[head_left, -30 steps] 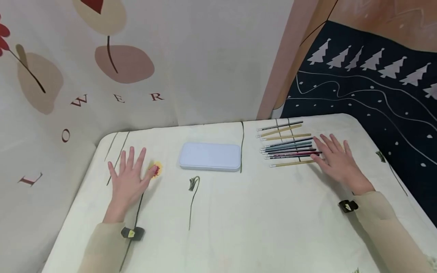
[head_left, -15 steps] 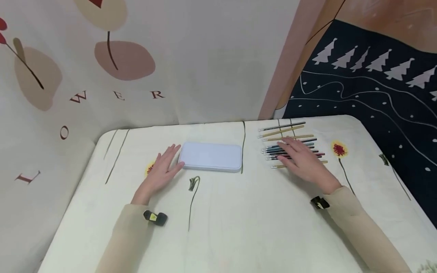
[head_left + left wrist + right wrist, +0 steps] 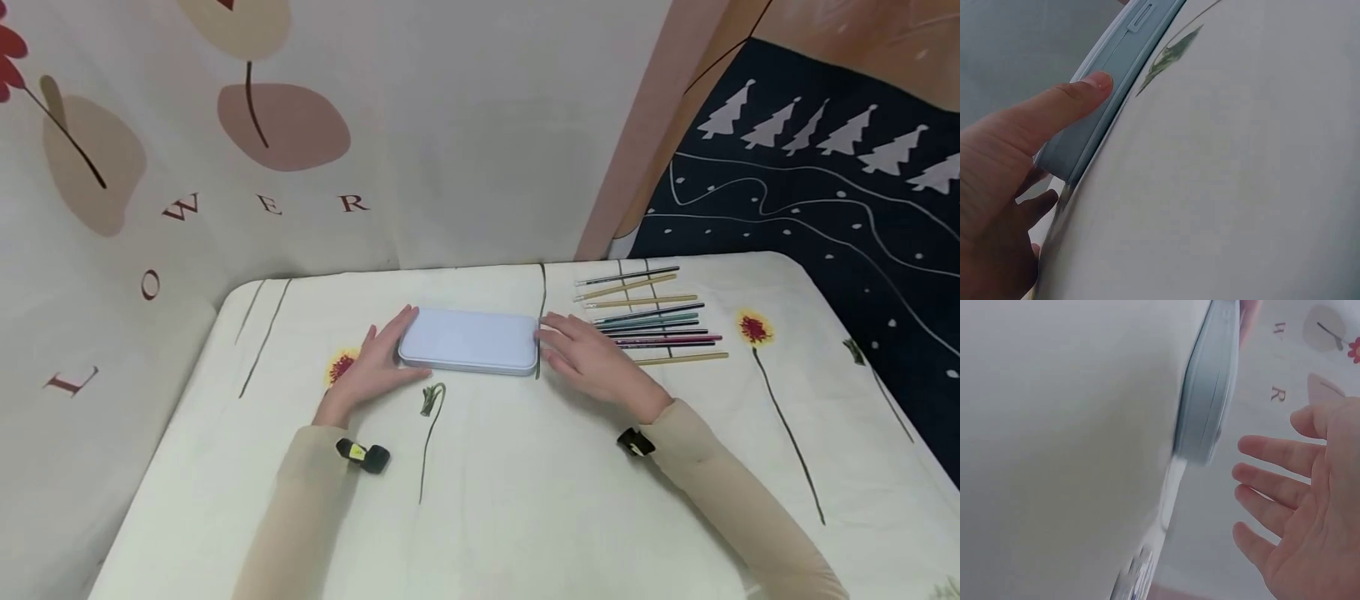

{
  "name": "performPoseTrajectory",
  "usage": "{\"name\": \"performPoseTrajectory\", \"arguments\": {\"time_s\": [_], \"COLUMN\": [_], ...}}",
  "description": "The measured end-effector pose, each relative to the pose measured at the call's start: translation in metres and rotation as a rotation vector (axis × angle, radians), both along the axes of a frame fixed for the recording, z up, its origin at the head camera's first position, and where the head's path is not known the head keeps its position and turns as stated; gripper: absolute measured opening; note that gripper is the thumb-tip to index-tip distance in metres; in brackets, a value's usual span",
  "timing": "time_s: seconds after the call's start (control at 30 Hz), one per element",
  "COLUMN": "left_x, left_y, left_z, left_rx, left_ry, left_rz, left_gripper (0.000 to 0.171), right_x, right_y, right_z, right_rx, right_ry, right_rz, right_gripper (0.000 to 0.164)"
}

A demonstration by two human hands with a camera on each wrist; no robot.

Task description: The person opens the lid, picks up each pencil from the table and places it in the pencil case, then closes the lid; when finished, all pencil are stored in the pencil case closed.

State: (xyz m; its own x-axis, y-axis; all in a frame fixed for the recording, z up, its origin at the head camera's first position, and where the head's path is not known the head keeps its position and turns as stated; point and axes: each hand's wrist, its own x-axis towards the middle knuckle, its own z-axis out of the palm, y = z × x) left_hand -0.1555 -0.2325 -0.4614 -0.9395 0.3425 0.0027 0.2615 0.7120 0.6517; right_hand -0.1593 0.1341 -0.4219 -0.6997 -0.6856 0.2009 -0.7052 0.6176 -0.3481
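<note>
Both hands have come in to the pale blue case [image 3: 471,340], mid-frame on the tablecloth [image 3: 540,483].
Left of centre, the left hand [image 3: 369,367], half a second ago just at the case's left end, now grips that end, thumb against its near side, fingers by its upper-left corner; how firmly, I cannot tell. Right of centre, the right hand [image 3: 600,362] has left the pencils [image 3: 652,313] for the case's right end; its fingers are apart, lightly bent, and hold nothing, just beside the case in the right wrist view. So the work in hand now seems to be the case, lid down between both sets of fingers, while the pencils lie loose at upper right.
</note>
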Motion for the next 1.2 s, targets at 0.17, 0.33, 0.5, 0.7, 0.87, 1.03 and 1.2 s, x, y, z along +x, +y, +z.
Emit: {"name": "performPoseTrajectory", "arguments": {"time_s": [0.17,0.33,0.5,0.7,0.87,1.03,1.2], "left_x": [-0.006,-0.004,-0.004,-0.004,-0.002,-0.004,-0.007], "left_y": [0.003,0.005,0.011,0.018,0.024,0.027,0.028], "left_z": [0.0,-0.002,-0.002,0.002,0.003,0.005,0.007], "left_rx": [0.009,0.043,0.085,0.135,0.236,0.27,0.309], "left_ry": [0.021,0.02,0.013,-0.015,-0.099,-0.111,-0.089], "left_rz": [0.024,0.067,0.121,0.176,0.221,0.251,0.293], "left_gripper": [0.097,0.09,0.081,0.076,0.074,0.072,0.068], "right_x": [0.001,0.002,0.003,-0.002,-0.007,-0.013,-0.021], "right_y": [-0.021,-0.04,-0.053,-0.066,-0.077,-0.084,-0.088], "right_z": [0.0,-0.005,-0.008,-0.008,-0.009,-0.008,-0.007], "right_rx": [-0.024,-0.047,-0.076,-0.122,-0.148,-0.172,-0.203], "right_ry": [0.013,0.04,0.036,0.005,-0.01,0.023,0.091], "right_rz": [0.022,0.065,0.082,0.048,0.007,-0.042,-0.071], "right_gripper": [0.032,0.033,0.035,0.036,0.037,0.036,0.033]}}
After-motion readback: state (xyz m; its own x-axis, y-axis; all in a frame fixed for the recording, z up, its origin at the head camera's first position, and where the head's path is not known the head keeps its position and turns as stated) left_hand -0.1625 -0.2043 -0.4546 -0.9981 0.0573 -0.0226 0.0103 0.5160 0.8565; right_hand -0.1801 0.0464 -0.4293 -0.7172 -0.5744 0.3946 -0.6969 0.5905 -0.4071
